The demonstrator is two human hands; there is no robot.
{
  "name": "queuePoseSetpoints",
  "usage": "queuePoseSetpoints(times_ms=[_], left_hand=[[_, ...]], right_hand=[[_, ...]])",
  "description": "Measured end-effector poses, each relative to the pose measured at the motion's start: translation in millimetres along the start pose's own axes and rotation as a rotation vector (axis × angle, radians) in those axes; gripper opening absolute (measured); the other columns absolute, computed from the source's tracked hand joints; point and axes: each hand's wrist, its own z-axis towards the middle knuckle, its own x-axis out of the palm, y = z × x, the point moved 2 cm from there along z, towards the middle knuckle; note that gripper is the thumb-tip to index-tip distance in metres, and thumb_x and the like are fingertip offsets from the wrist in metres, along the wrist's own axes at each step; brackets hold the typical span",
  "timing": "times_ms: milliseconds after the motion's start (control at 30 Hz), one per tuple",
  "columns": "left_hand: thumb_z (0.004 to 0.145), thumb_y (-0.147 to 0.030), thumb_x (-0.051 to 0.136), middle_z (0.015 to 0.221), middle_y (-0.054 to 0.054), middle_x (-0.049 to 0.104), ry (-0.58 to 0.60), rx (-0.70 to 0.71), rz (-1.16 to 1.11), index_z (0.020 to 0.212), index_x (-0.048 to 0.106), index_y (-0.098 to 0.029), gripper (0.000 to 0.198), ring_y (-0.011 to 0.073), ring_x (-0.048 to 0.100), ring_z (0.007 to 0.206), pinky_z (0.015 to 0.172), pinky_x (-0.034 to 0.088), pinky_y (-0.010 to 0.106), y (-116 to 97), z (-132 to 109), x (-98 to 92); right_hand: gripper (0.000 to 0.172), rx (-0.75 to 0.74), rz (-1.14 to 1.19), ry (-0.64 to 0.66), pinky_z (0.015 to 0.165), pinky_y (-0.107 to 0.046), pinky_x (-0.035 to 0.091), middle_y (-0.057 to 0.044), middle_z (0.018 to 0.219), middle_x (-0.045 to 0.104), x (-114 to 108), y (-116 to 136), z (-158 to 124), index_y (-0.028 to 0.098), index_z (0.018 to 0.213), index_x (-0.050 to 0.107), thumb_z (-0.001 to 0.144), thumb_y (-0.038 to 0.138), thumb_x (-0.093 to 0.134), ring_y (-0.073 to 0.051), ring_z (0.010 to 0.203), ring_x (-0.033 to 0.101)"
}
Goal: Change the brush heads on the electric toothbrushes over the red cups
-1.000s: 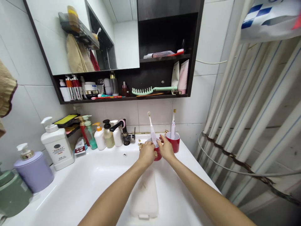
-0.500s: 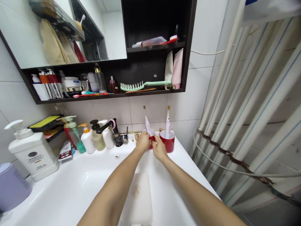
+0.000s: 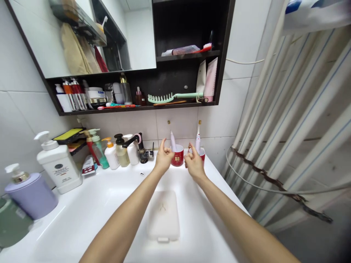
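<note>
A red cup with a gold character (image 3: 178, 157) stands on the back rim of the white sink, a pale electric toothbrush (image 3: 173, 141) leaning in it. To its left is my left hand (image 3: 164, 159), one digit raised and the others curled, holding nothing. On the cup's other side, my right hand (image 3: 195, 164) also has a finger stretched up and nothing in its grasp. Whether the fingertips touch the cup I cannot tell. Partly hidden behind my right hand is a second red cup (image 3: 203, 156), with another electric toothbrush (image 3: 197, 139) upright in it.
A black faucet (image 3: 142, 149) and several pump bottles (image 3: 121, 151) line the sink's back left. In the basin (image 3: 104, 204) lies a whitish lidded case (image 3: 163, 215). A dark shelf (image 3: 170, 82) with a green hairbrush (image 3: 161, 98) hangs above. White pipes (image 3: 274, 120) run along the right.
Both hands have let go of the left red cup and moved apart, one to each side. The gold character now shows. The view has shifted slightly.
</note>
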Motion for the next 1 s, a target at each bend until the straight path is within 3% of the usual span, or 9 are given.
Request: queuePoseSetpoints(times_ms=[167, 300, 433, 533, 633, 733, 833, 1000], left_hand=[[0.056, -0.007, 0.047, 0.050, -0.009, 0.041, 0.184, 0.025, -0.367, 0.118, 0.004, -0.023, 0.078, 0.0025, 0.035, 0.040, 0.045, 0.030, 0.016, -39.8, -31.3, -1.7], [0.056, -0.008, 0.048, 0.048, -0.009, 0.042, 0.250, 0.002, -0.423, 0.118, 0.001, -0.025, 0.079, 0.0033, 0.036, 0.040, 0.042, 0.030, 0.017, -46.5, -48.9, -1.6], [0.055, -0.008, 0.048, 0.048, -0.009, 0.042, 0.203, -0.009, -0.392, 0.119, 0.003, -0.021, 0.079, 0.0031, 0.035, 0.040, 0.042, 0.029, 0.016, -39.4, -55.2, -4.2], [0.055, -0.008, 0.048, 0.047, -0.009, 0.041, 0.118, -0.049, -0.248, 0.118, 0.007, -0.018, 0.076, 0.0033, 0.035, 0.040, 0.042, 0.030, 0.016, -25.8, -49.3, -6.8], [0.057, -0.010, 0.045, 0.052, -0.005, 0.046, -0.004, -0.163, 0.000, 0.114, 0.022, -0.014, 0.061, 0.0044, 0.040, 0.043, 0.044, 0.033, 0.017, -7.3, -30.7, -9.4], [0.059, -0.011, 0.044, 0.062, 0.001, 0.052, -0.064, -0.221, 0.140, 0.102, 0.038, -0.011, 0.044, 0.0070, 0.046, 0.050, 0.048, 0.036, 0.019, 8.2, 1.3, -8.4], [0.058, -0.013, 0.045, 0.076, 0.007, 0.056, -0.092, -0.228, 0.225, 0.096, 0.044, -0.011, 0.037, 0.0109, 0.050, 0.061, 0.055, 0.037, 0.022, 19.4, 41.4, -2.0], [0.058, -0.015, 0.048, 0.099, 0.012, 0.050, -0.122, -0.229, 0.336, 0.102, 0.041, -0.011, 0.045, 0.0169, 0.048, 0.085, 0.068, 0.035, 0.024, 39.0, 100.5, 18.3]], right_hand=[[0.065, -0.066, 0.447, 0.140, 0.041, -0.018, 0.032, 0.010, 0.047, 0.036, 1.9, 48.6, -26.2, 0.022, 0.119, 0.005, 0.064, 0.014, 0.038, -0.004, 0.039, 0.032], [0.067, -0.073, 0.510, 0.207, 0.041, -0.018, 0.031, 0.010, 0.047, 0.037, 5.7, 61.8, -42.2, 0.024, 0.119, 0.005, 0.063, 0.012, 0.040, -0.004, 0.039, 0.032], [0.065, -0.102, 0.307, 0.203, 0.040, -0.018, 0.033, 0.009, 0.050, 0.037, 6.5, 50.2, -45.3, 0.023, 0.119, 0.000, 0.066, 0.015, 0.036, -0.005, 0.039, 0.033], [0.055, -0.172, -0.216, 0.160, 0.044, -0.020, 0.037, 0.006, 0.053, 0.042, 5.6, 35.5, -36.4, 0.016, 0.119, 0.001, 0.071, 0.019, 0.027, -0.007, 0.043, 0.039], [0.040, -0.230, -0.616, 0.137, 0.055, -0.022, 0.038, -0.003, 0.072, 0.051, 6.6, 21.7, -16.9, 0.012, 0.112, 0.028, 0.073, 0.020, 0.025, -0.010, 0.060, 0.047], [0.028, -0.277, -0.761, 0.187, 0.065, -0.026, 0.035, -0.008, 0.087, 0.051, 11.2, 9.8, 7.9, 0.014, 0.090, 0.051, 0.069, 0.019, 0.033, -0.016, 0.076, 0.045], [0.019, -0.318, -0.929, 0.244, 0.069, -0.033, 0.029, -0.011, 0.080, 0.054, 16.3, -2.1, 31.4, 0.012, 0.074, 0.057, 0.065, 0.016, 0.041, -0.022, 0.083, 0.041], [0.018, -0.401, -1.123, 0.322, 0.073, -0.038, 0.020, -0.012, 0.077, 0.056, 17.7, -19.9, 57.1, 0.014, 0.070, 0.058, 0.068, 0.015, 0.040, -0.024, 0.084, 0.039]])
